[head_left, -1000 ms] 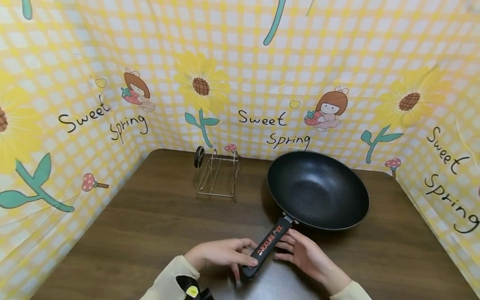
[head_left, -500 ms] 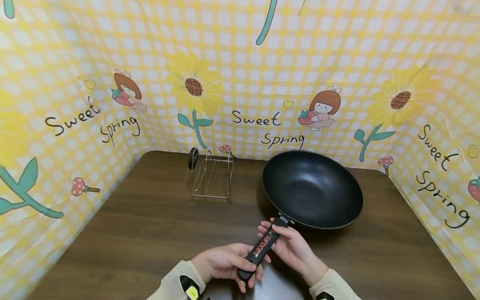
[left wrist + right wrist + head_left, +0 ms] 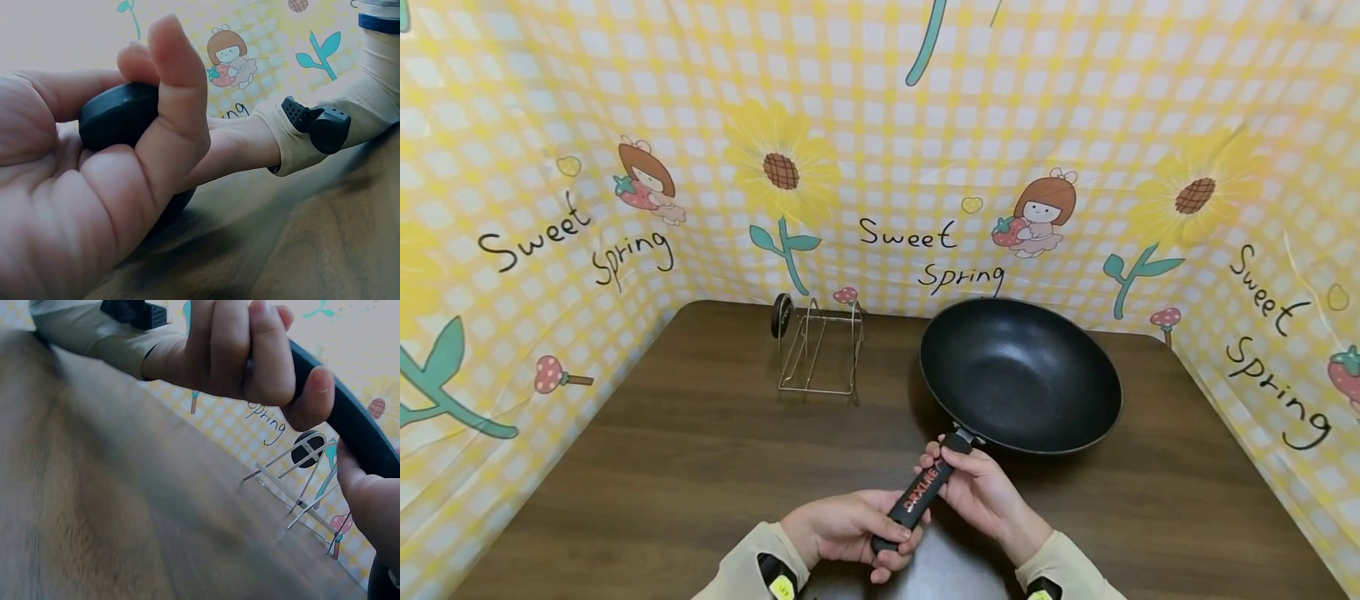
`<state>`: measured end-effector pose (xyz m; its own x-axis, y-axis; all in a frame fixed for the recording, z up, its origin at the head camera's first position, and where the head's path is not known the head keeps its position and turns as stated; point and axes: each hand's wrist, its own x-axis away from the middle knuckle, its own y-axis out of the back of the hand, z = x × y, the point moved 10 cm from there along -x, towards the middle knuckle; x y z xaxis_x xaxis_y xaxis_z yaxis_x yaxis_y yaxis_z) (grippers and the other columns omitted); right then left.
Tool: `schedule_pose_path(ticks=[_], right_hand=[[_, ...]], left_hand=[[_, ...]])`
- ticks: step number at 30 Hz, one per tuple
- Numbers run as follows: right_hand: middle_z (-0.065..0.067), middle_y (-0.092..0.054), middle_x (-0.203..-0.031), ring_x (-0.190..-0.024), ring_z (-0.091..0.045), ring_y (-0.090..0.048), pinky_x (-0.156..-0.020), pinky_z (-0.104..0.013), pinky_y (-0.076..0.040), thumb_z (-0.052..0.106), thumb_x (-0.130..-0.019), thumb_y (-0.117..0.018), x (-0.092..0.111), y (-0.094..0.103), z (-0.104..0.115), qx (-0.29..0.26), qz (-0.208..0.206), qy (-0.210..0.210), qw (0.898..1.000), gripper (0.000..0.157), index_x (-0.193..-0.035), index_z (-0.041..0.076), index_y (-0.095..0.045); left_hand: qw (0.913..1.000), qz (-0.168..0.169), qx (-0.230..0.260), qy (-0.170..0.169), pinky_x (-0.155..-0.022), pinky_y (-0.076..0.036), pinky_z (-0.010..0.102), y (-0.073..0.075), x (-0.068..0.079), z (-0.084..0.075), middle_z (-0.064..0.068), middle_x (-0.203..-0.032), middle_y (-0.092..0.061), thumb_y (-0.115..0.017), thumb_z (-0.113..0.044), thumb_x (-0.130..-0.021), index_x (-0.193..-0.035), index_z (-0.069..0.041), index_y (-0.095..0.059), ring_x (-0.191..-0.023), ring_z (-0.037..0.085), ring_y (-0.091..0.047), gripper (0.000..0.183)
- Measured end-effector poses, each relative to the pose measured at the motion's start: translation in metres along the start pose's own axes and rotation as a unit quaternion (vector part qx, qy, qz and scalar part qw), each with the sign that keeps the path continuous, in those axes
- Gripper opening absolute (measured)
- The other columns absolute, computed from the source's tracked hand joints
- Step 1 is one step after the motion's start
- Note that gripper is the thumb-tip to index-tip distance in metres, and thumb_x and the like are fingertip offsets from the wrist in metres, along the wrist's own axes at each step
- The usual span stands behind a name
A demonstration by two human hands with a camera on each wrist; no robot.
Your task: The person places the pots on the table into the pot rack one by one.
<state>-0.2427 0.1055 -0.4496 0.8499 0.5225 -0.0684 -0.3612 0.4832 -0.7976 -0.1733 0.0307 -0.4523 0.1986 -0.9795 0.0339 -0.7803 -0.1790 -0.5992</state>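
Observation:
A black wok point(image 3: 1022, 375) stands on the right of the wooden table, its long black handle point(image 3: 925, 487) with red lettering pointing toward me. My left hand point(image 3: 850, 525) grips the free end of that handle, thumb on top and fingers curled beneath. In the left wrist view the handle's end point(image 3: 119, 115) pokes out between the thumb and fingers. Closer to the pan, my right hand point(image 3: 988, 496) holds the handle with its thumb over the top. Its fingers wrap from below, and the right wrist view shows the handle point(image 3: 356, 425) passing through that grip.
Left of the wok, near the table's back edge, stands a wire rack point(image 3: 820, 354) with a round black disc point(image 3: 782, 316) at its upper left corner. A yellow checked cloth point(image 3: 880, 150) with printed flowers hangs round the back and sides of the table point(image 3: 662, 467).
My right hand has gone from beside the handle to gripping it near the pan. The left fingers have curled further round the handle's end. The whole head view has shifted slightly.

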Motion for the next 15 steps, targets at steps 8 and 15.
schedule_pose_path(ticks=[8, 15], right_hand=[[-0.004, -0.055, -0.097, -0.095, -0.018, -0.054, -0.099, -0.034, -0.046, -0.005, -0.105, -0.025, 0.002, -0.006, -0.003, 0.013, 0.023, 0.020, 0.999, 0.019, -0.112, 0.003, -0.041], [-0.004, -0.056, -0.099, -0.096, -0.018, -0.054, -0.099, -0.034, -0.046, -0.007, -0.104, -0.023, 0.004, -0.022, 0.006, 0.048, 0.058, 0.046, 0.996, 0.024, -0.112, 0.003, -0.043]], left_hand=[[0.9990, 0.044, 0.006, 0.004, -0.062, -0.047, 0.021, -0.004, 0.001, 0.007, -0.004, -0.092, -0.051, -0.043, -0.005, -0.100, -0.122, -0.017, -0.041, -0.068, 0.007, -0.047, 0.025], [0.9957, 0.090, 0.005, -0.021, -0.061, -0.044, 0.019, -0.017, 0.001, 0.002, -0.003, -0.094, -0.049, -0.041, -0.007, -0.102, -0.125, -0.020, -0.039, -0.069, 0.007, -0.045, 0.026]])
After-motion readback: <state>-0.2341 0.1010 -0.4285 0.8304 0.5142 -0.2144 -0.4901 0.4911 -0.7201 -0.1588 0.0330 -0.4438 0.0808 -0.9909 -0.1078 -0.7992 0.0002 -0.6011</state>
